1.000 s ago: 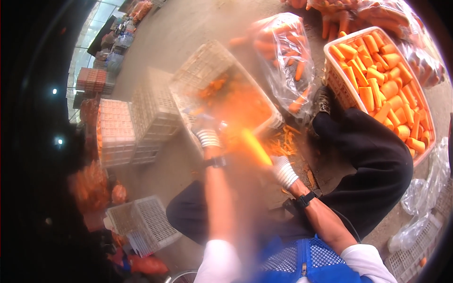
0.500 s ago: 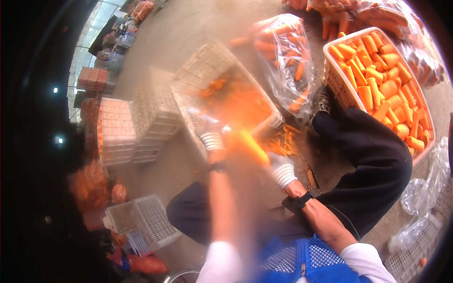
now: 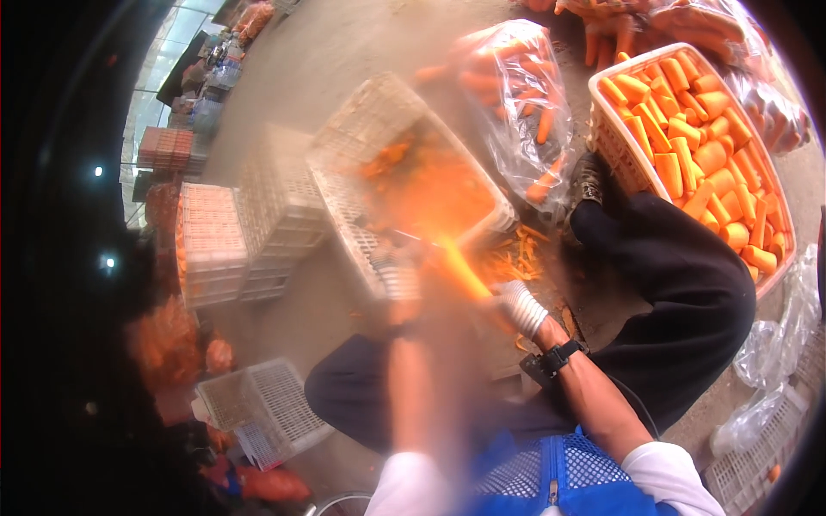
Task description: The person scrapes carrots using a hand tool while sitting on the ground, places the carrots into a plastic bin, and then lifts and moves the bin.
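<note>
My right hand point(image 3: 521, 308), in a white striped glove, is closed around the lower end of a bright orange carrot point(image 3: 460, 268). The carrot slants up and left over a white plastic crate point(image 3: 503, 217) with orange peelings point(image 3: 404, 168) inside. Left of the carrot, my gloved left hand point(image 3: 396, 268) is closed on what looks like a peeler point(image 3: 408, 235), of which only a thin shiny edge shows near the carrot's upper end. Blur hides the fingers' detail. More peelings point(image 3: 520, 258) lie beside the crate's near right corner.
At right stands a crate point(image 3: 604, 129) full of cut, peeled carrots point(image 3: 710, 156). A clear bag of carrots point(image 3: 525, 112) lies beyond my foot. Stacked crates point(image 3: 211, 245) stand at left, with another crate point(image 3: 262, 408) below them. Plastic bags point(image 3: 779, 344) lie at far right.
My left hand and the peeler have come down and slightly right, back toward me. My right hand holds the carrot in nearly the same place.
</note>
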A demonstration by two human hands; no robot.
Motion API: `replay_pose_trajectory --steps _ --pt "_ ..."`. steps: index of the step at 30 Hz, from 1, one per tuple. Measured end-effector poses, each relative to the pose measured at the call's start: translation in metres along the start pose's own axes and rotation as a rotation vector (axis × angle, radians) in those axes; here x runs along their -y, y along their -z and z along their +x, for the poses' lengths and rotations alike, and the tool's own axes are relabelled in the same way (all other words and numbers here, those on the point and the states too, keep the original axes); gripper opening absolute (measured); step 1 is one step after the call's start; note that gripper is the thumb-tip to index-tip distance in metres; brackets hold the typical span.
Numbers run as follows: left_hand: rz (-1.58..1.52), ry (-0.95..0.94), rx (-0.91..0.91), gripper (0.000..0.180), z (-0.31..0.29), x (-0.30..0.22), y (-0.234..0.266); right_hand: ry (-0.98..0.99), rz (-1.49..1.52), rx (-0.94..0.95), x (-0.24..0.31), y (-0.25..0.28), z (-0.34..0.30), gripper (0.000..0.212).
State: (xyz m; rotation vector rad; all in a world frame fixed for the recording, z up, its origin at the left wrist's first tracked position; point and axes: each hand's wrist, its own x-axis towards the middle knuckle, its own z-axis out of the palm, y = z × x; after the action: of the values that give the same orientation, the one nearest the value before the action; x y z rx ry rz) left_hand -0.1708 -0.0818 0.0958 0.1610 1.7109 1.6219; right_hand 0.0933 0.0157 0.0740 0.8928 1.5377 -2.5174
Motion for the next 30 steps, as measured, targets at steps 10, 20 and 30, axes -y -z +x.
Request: replay_pose_trajectory --steps 10,20,30 --pt "0.072 -0.207 -0.135 0.029 -0.052 -0.037 -0.081 0.107 -0.531 -0.263 0.01 -0.004 -0.004 0.043" --pt "-0.115 -0.28 -0.425 0.024 0.022 -0.053 -0.012 0.058 -0.291 -0.212 0.008 -0.009 -0.008 0.038" --pt "0.007 -0.223 -0.104 0.02 -0.036 -0.027 -0.085 0.164 -0.569 -0.42 0.023 0.0 -0.016 0.038"
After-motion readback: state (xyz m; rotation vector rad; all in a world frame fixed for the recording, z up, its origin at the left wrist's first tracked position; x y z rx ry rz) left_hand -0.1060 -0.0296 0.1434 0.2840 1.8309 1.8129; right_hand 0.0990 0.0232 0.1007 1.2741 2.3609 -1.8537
